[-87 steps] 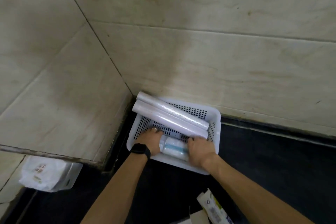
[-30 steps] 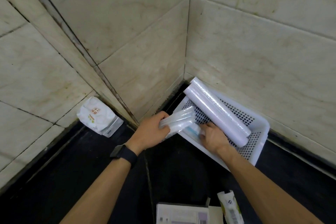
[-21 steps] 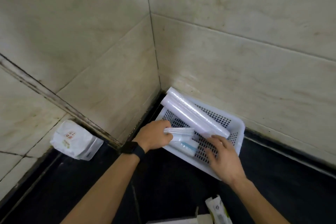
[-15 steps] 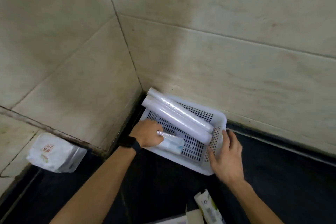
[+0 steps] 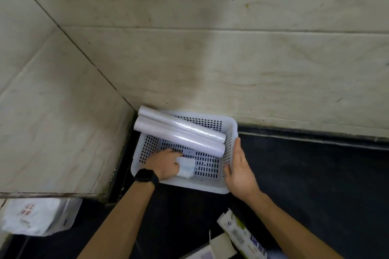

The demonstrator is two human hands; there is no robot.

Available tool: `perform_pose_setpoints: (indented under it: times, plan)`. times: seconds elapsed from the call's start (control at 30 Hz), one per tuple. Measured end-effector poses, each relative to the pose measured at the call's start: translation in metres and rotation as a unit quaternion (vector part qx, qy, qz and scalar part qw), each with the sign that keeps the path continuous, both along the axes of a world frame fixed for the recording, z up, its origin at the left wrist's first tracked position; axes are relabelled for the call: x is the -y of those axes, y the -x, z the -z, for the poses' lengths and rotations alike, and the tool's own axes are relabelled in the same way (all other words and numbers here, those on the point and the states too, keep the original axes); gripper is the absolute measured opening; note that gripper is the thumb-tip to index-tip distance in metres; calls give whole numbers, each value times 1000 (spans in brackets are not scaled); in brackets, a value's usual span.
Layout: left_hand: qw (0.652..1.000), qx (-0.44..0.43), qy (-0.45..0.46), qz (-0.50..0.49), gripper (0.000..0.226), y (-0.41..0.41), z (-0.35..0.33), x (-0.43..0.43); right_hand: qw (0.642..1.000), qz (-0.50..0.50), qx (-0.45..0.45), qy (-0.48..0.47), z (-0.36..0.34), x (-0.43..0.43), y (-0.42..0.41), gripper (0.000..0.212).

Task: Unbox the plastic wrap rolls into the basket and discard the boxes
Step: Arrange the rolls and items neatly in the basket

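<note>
A white perforated basket [image 5: 230, 126] sits on the dark counter in the tiled corner. Two long plastic wrap rolls [image 5: 179, 139] lie diagonally across it, their upper ends resting on its back left rim. My left hand [image 5: 166, 164], with a black watch at the wrist, reaches inside the basket and rests on a small white and blue wrapped packet [image 5: 187, 167] on the basket floor. My right hand [image 5: 240, 171] lies flat against the basket's right outer wall, fingers extended, holding nothing.
An opened box with a white and green printed flap [image 5: 237, 235] lies at the bottom edge, near my right forearm. A white plastic pack [image 5: 37, 216] sits at lower left beyond the tiled ledge. Tiled walls close in behind and to the left.
My left hand has gone deeper into the basket, and the clear bundle it held is out of sight. The right hand slid along the basket's right wall. The camera swung right.
</note>
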State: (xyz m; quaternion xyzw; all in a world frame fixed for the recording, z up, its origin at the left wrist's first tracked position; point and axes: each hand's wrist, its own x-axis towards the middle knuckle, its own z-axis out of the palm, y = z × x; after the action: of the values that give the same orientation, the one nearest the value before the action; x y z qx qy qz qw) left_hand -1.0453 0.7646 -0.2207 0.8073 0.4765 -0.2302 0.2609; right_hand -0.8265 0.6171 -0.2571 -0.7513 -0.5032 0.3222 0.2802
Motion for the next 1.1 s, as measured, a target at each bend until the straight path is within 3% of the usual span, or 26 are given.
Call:
perform_pose_setpoints:
  times: [0.4, 0.53, 0.63, 0.7, 0.8, 0.93, 1.1]
  plan:
    - [999, -19, -25, -6, 50, -2, 10, 8, 1000, -7, -1, 13, -1, 1, -1, 89]
    - [998, 21, -48, -28, 53, 1, 5, 10, 999, -28, 33, 30, -7, 2, -2, 90]
    - [984, 84, -132, -83, 43, 19, 2, 16, 989, -28, 142, 42, -13, 2, -3, 88]
    - [954, 152, -232, -113, 37, 33, 1, 23, 972, -44, 231, 22, -20, -2, -4, 86]
    - [903, 190, -362, -134, 47, 52, 6, 31, 945, -107, 308, -27, -31, -19, 3, 82]
    - [921, 146, -291, -216, 75, 59, 23, 37, 936, -172, 304, -37, -38, -57, 23, 73]
    - [926, 113, -268, -243, 76, 58, 41, 38, 927, -221, 303, 12, -37, -87, 42, 62]
